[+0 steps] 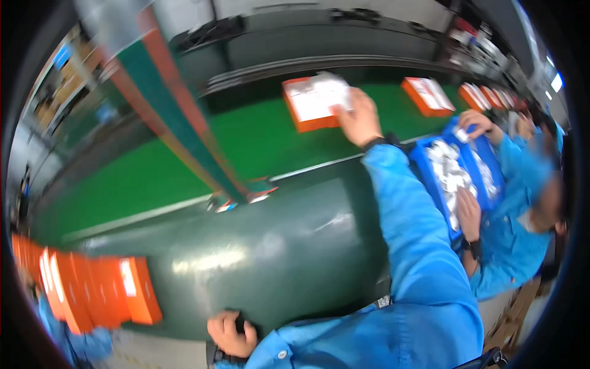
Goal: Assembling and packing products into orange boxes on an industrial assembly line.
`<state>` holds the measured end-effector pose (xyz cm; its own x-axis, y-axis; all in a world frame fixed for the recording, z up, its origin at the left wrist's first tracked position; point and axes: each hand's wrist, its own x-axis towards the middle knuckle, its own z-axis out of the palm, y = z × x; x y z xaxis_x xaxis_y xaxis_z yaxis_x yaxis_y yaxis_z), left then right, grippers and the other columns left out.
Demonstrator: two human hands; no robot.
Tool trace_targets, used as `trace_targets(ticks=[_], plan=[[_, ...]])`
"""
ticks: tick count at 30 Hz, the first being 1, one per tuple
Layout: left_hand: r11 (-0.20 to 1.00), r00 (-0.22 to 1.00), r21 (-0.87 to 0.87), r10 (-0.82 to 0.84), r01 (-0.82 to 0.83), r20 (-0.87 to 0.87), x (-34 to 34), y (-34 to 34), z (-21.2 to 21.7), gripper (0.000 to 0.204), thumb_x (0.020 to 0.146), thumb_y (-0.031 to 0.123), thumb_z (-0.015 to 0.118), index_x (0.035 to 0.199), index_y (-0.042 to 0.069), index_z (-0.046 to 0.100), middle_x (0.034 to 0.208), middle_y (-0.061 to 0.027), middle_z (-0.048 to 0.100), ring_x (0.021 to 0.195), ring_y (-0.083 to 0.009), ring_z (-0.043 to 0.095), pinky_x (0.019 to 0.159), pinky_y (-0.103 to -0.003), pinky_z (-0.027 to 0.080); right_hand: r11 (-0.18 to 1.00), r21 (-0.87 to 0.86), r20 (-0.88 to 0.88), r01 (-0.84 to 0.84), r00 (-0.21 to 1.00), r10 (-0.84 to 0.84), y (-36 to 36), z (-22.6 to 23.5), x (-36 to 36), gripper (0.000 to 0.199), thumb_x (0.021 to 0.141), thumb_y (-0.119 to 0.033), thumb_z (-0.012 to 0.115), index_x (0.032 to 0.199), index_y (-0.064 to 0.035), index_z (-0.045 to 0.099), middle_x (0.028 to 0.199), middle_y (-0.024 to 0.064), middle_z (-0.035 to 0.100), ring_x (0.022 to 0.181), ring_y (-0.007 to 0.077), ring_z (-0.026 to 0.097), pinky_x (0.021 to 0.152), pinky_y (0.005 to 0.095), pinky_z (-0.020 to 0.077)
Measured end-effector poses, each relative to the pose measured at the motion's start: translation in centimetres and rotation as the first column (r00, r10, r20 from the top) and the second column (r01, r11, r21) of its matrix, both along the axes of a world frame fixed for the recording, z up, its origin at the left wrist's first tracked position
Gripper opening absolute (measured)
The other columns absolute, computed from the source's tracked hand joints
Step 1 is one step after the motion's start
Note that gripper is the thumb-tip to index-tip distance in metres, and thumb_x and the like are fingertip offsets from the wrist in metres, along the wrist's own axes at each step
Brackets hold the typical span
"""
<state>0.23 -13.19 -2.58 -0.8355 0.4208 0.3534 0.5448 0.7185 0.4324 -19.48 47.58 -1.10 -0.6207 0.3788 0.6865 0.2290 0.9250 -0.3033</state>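
Fingers point(220, 324) of the left hand point(232, 337), at the bottom of the frame, are loosely bent near the edge of the dark green table point(295, 246); I cannot tell whether they hold something dark beside the thumb. Perhaps this hand rests there for balance, because the other arm reaches far forward. At lower left, orange boxes point(101, 289) stand on edge, close together, probably to save room. At right, a co-worker point(513, 246) has both hands at the blue trays point(428, 180), which seem to be set so near for easy picking of the small white pieces point(447, 163).

Farther, a green post with red edges point(175, 117) crosses the upper left, its foot beside the green belt point(258, 144). At upper centre, the right hand point(361, 118) is at the right end of an orange-sided box point(317, 124), by a whitish pouch point(332, 88) on its white top; blur hides whether the fingers grip the pouch or only touch. The box lies flat on the belt, likely so that its top is reachable. More boxes point(436, 112) lie behind it, toward upper right, spaced apart.
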Motion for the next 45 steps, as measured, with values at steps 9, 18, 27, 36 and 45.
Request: trace_targets(ticks=[9,18,27,36,45], plan=[[0.994,0.997,0.109,-0.015,0.006,0.08,-1.5,1.4,1.7,0.031,0.077,0.014,0.078,0.107,0.01,0.074,0.111,-0.0095,0.071,0.103,-0.0333,0.067,0.09,-0.047,0.052,0.847,-0.342,0.111,-0.406,0.878,0.466,-18.0,0.4,15.2,0.042,0.094,-0.006,0.073,0.134,0.0019,0.065,0.143,0.0214,0.063,0.14,0.0412,0.057,0.119,0.0479,0.0436],[0.998,0.908,0.019,0.069,-0.067,-0.414,-9.2,-9.4,18.0,0.022,0.082,0.001,0.073,0.104,0.006,0.074,0.104,-0.0119,0.074,0.1,-0.0329,0.07,0.09,-0.044,0.055,0.846,-0.249,0.321,-0.472,0.784,0.532,-24.0,-1.9,18.7,0.041,0.083,-0.005,0.077,0.123,0.0,0.068,0.142,0.0189,0.062,0.141,0.043,0.053,0.12,0.0536,0.0394],[0.71,0.776,-0.322,0.528,-0.626,-0.345,-15.7,-21.6,22.9,0.062,0.096,0.033,0.076,0.143,-0.003,0.062,0.144,-0.0278,0.063,0.137,-0.0437,0.058,0.116,-0.048,0.047,0.861,-0.252,0.273,-0.442,0.821,0.502,-24.0,-2.1,18.4,0.037,0.084,-0.005,0.077,0.12,-0.001,0.069,0.136,0.0179,0.065,0.136,0.0409,0.057,0.117,0.0512,0.042],[0.743,0.771,-0.21,0.596,-0.636,-0.224,-17.0,-22.6,24.5,0.065,0.088,0.04,0.084,0.134,0.0,0.064,0.131,-0.0259,0.064,0.123,-0.0422,0.065,0.106,-0.049,0.054,0.858,-0.225,0.235,-0.461,0.829,0.507,-23.9,-2.8,18.0,0.034,0.084,-0.008,0.077,0.116,-0.0019,0.07,0.13,0.0172,0.068,0.132,0.0397,0.059,0.114,0.0511,0.0429],[0.904,0.895,0.044,0.427,-0.425,-0.128,-11.8,-19.2,24.7,0.069,0.083,0.032,0.09,0.135,-0.002,0.059,0.129,-0.0174,0.061,0.124,-0.0286,0.061,0.109,-0.042,0.05,0.815,-0.365,0.105,-0.451,0.85,0.517,-23.4,-3.6,18.6,0.027,0.088,-0.002,0.073,0.114,-0.0001,0.07,0.125,0.018,0.069,0.123,0.0376,0.064,0.109,0.0473,0.0489]])
